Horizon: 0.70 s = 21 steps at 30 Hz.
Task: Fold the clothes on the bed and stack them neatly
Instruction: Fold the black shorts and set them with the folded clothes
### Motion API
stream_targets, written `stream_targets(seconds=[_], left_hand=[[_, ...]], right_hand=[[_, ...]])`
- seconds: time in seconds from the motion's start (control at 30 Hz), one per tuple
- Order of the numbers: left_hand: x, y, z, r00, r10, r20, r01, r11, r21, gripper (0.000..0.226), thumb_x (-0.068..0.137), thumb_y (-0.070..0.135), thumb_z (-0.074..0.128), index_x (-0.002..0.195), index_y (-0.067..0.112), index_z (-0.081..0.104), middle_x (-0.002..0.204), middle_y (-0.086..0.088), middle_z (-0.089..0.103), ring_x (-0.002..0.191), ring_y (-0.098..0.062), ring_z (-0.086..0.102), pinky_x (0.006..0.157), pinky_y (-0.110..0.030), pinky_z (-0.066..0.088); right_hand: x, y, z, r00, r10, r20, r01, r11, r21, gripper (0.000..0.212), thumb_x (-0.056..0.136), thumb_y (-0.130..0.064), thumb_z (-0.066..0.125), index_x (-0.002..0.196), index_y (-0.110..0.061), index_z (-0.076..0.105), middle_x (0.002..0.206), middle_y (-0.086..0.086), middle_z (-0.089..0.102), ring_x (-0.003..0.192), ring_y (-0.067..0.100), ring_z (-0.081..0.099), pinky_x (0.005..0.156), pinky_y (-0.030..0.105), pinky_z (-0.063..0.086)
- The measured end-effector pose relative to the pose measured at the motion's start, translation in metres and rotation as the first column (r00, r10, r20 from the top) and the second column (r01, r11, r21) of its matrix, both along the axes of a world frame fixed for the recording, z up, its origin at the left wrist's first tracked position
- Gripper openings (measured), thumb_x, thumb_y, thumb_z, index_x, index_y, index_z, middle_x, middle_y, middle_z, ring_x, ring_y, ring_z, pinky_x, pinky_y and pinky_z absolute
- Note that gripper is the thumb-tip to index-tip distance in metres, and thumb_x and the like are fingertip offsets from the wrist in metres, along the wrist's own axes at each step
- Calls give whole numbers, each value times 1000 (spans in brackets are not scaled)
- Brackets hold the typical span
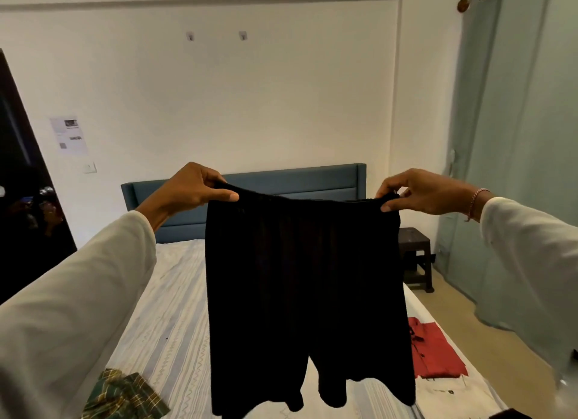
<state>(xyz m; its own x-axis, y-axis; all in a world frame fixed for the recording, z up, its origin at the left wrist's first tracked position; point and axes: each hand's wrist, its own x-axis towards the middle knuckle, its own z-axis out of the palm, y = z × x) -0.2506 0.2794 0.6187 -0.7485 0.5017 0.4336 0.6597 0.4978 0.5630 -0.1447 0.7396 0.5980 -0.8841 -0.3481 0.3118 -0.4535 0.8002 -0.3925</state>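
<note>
Black shorts (306, 293) hang spread out in the air above the bed (175, 309), legs down. My left hand (197, 185) pinches the left end of the waistband, and my right hand (419, 195) pinches the right end. A folded red shirt (436, 353) lies on the bed's right side, on top of a white garment (453, 393). A green plaid garment (125, 396) lies crumpled at the bed's near left. The shorts hide the middle of the bed.
A blue headboard (297, 181) stands against the white wall. A dark stool (416, 256) sits right of the bed, beside pale green curtains (506, 168). A dark cabinet (22, 200) stands at the left.
</note>
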Motion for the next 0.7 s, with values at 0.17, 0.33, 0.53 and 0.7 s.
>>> stream_targets(seconds=[0.17, 0.33, 0.53, 0.7], left_hand=[[3, 10, 2, 1000, -6, -24, 8, 997, 76, 38, 69, 38, 81, 90, 7, 75, 81, -10, 74, 71, -10, 68, 69, -21, 53], [8, 25, 11, 997, -71, -34, 74, 993, 91, 28, 79, 25, 81, 97, 7, 71, 90, -10, 73, 82, -13, 68, 74, -20, 55], [11, 43, 14, 995, -72, -65, 76, 995, 64, 14, 90, 14, 74, 99, 12, 65, 92, -4, 67, 84, -14, 63, 69, -17, 52], [13, 53, 16, 996, -79, -46, 83, 993, 81, 17, 92, 10, 72, 105, 7, 62, 95, -8, 68, 86, -16, 66, 72, -21, 54]], right_hand=[[-1, -7, -13, 996, -22, 92, 18, 999, 51, 17, 91, -4, 71, 98, -17, 63, 97, 1, 69, 89, 24, 64, 88, 39, 57], [-2, -25, -27, 943, -74, 325, 42, 994, 103, 42, 91, -6, 70, 118, -29, 48, 107, 5, 64, 93, 25, 61, 91, 37, 57], [-7, -49, -50, 949, -179, 258, 119, 966, 230, 23, 96, -12, 65, 114, -25, 57, 114, 5, 65, 105, 26, 61, 101, 42, 52], [-6, -86, -55, 970, -80, 230, 83, 997, -3, 85, 78, -55, 80, 143, -22, 37, 135, -4, 54, 118, 18, 56, 105, 36, 48]])
